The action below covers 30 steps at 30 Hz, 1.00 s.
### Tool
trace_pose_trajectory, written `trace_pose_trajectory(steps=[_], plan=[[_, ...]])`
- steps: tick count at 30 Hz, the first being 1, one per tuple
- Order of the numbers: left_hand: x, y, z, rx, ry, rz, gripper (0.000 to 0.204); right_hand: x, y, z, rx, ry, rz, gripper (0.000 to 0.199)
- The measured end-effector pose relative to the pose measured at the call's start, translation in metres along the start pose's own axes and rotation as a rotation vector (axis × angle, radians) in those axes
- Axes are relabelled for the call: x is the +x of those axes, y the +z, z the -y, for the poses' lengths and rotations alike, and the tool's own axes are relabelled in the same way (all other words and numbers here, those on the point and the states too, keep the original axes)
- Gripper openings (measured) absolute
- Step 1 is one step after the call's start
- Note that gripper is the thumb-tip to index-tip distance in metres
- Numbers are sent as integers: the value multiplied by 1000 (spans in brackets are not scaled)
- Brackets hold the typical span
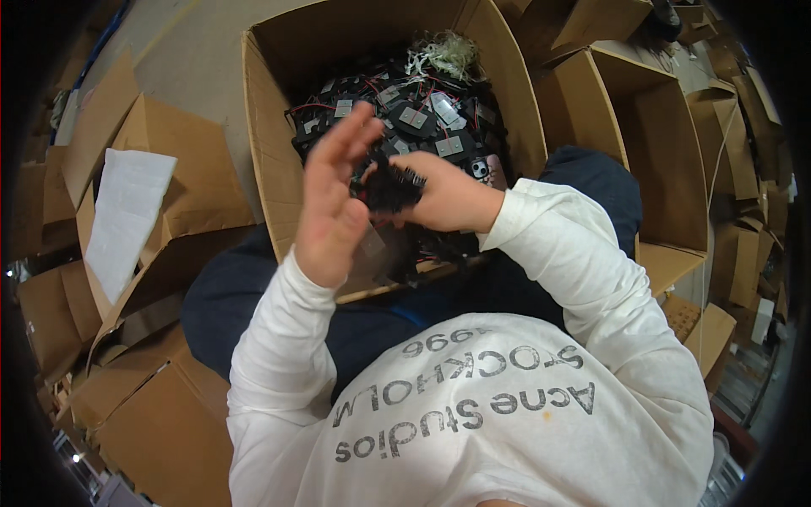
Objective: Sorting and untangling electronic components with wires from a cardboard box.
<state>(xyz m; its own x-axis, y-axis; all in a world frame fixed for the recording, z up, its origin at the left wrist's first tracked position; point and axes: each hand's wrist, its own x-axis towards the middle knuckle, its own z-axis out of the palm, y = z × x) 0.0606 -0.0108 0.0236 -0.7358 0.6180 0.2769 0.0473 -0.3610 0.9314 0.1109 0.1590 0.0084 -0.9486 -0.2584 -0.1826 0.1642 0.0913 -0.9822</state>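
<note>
Well left of my left hand (331, 198), I see a white sheet (131, 215) on a cardboard box (198, 173). Just beside my right hand (454, 194) lies a phone (493, 171); beyond it, pale shredded strips (443, 57). An open carton (655, 127) stands farther right.

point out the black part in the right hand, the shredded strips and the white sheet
Black part (392, 191): head view, on its dark middle
Shredded strips (444, 57): head view, on the middle of the tangle
White sheet (130, 215): head view, on its flat face
</note>
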Motion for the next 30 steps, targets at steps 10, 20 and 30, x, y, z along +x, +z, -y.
trace_pose_trajectory(steps=[10,20,30], plan=[[-5,-23,99,1209,-138,174,63,-6,12,11,-786,-623,-79,54],[1,-27,83,1748,310,308,57,-4,-9,11,-1192,-647,-147,57],[-6,-34,59,1341,87,274,33,-11,-23,22,-380,-485,5,39]])
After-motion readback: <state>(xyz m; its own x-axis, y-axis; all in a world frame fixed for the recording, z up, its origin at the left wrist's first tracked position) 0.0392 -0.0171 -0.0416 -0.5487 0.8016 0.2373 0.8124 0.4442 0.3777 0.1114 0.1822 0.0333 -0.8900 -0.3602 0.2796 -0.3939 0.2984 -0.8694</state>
